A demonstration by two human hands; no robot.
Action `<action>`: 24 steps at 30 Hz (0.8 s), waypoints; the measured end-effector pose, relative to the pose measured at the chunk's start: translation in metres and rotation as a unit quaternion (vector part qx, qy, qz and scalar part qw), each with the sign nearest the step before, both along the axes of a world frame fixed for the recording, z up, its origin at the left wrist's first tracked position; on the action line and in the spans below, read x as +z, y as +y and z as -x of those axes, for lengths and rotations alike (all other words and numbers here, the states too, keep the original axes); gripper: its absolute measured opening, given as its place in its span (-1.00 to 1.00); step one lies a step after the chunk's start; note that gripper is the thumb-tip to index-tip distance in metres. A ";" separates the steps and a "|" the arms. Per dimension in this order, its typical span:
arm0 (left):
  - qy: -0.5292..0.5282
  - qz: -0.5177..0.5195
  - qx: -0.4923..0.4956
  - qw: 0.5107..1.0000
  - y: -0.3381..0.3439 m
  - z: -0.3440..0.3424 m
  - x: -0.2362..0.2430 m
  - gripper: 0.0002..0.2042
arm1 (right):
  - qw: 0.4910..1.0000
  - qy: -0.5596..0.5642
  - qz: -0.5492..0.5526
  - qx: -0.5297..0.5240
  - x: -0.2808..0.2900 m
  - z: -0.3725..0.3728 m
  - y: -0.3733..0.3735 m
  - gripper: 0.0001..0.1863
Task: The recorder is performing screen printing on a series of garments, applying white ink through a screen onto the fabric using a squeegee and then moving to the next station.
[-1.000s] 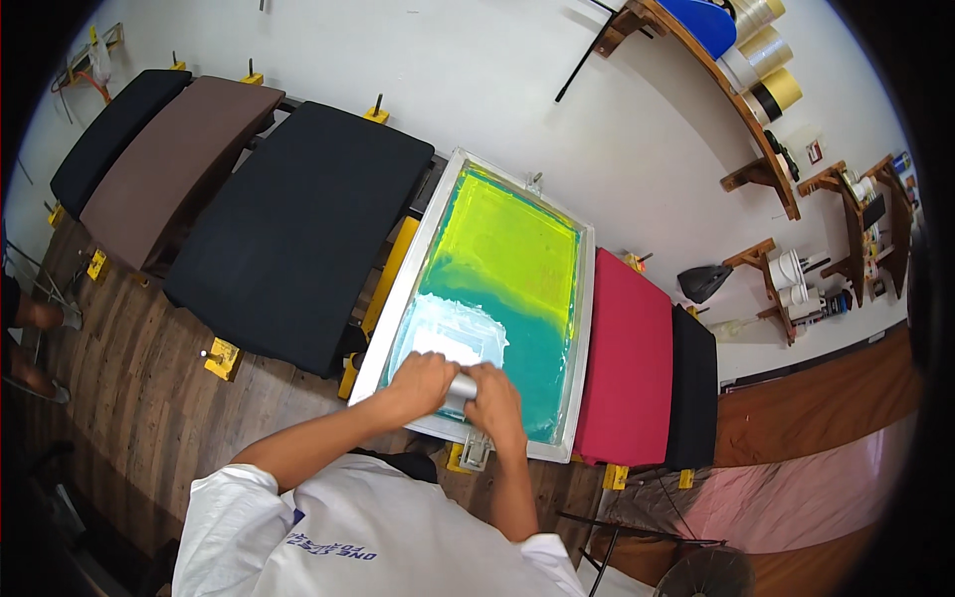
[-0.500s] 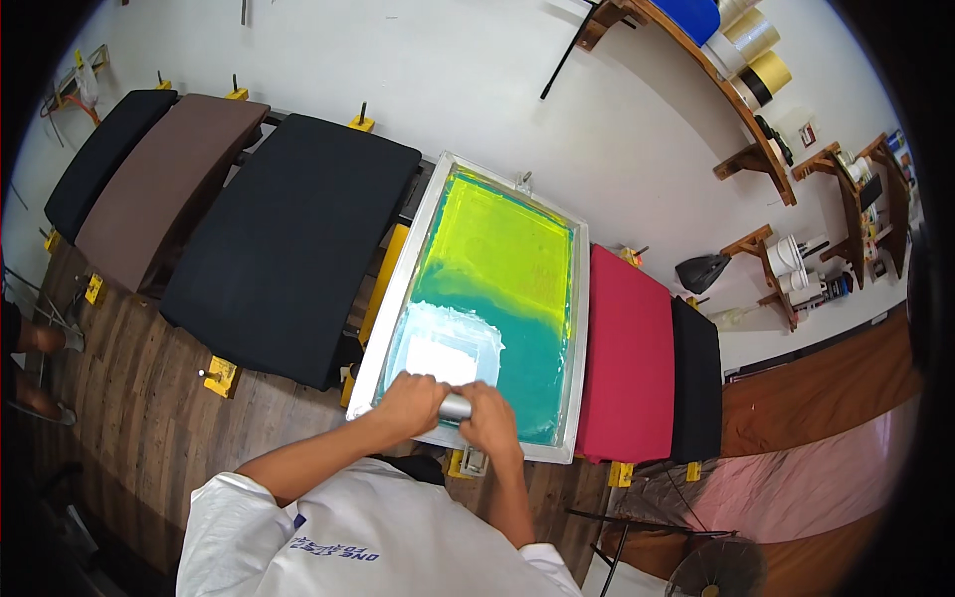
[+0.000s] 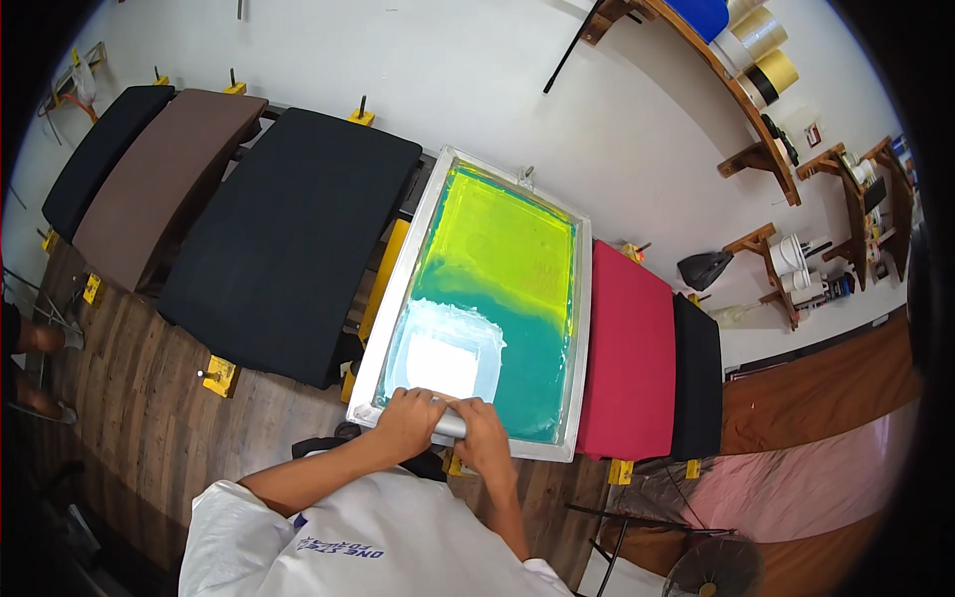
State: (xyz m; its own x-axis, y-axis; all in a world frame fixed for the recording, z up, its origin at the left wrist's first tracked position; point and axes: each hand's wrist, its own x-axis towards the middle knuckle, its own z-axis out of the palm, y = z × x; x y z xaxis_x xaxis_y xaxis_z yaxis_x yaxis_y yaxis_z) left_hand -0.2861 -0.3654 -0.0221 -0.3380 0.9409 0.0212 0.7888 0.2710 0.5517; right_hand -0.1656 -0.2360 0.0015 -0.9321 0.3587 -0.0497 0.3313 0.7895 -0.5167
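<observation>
A screen-printing frame (image 3: 584, 338) with a pale metal border lies in front of me. Its mesh (image 3: 532, 383) is yellow-green at the far end and teal nearer, with white ink (image 3: 443, 363) spread over the near left part. At the near end, my left hand (image 3: 408, 422) and my right hand (image 3: 482, 435) are closed side by side around a squeegee (image 3: 450, 425) with a rounded silver-grey handle. The fingers curl over its far side. My hands hide the squeegee's blade, so its contact with the mesh cannot be made out.
Black (image 3: 298, 249) and brown (image 3: 164, 189) fabric-covered boards stand left; red (image 3: 627, 358) and black (image 3: 696, 383) ones stand right. Yellow brackets (image 3: 220, 376) stick out at their ends. A wooden shelf (image 3: 716, 80) with tape rolls juts from the wall. A fan (image 3: 711, 572) is at lower right.
Both hands and the squeegee have moved slightly nearer to me, down to the near end of the frame. A little more of the white ink shows beyond them.
</observation>
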 end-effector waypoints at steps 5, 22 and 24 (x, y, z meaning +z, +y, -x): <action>-0.024 0.014 0.025 0.999 0.038 0.041 0.020 -0.75 | 0.998 -0.057 -0.007 0.008 0.023 0.044 0.038 -0.50; -0.060 0.015 0.027 0.998 0.022 0.014 0.040 -0.52 | 0.996 -0.076 0.041 0.021 0.025 0.015 0.023 -0.44; -0.049 -0.024 0.060 0.997 0.040 0.026 0.044 -0.56 | 1.000 -0.016 0.013 0.015 0.020 0.031 0.039 -0.45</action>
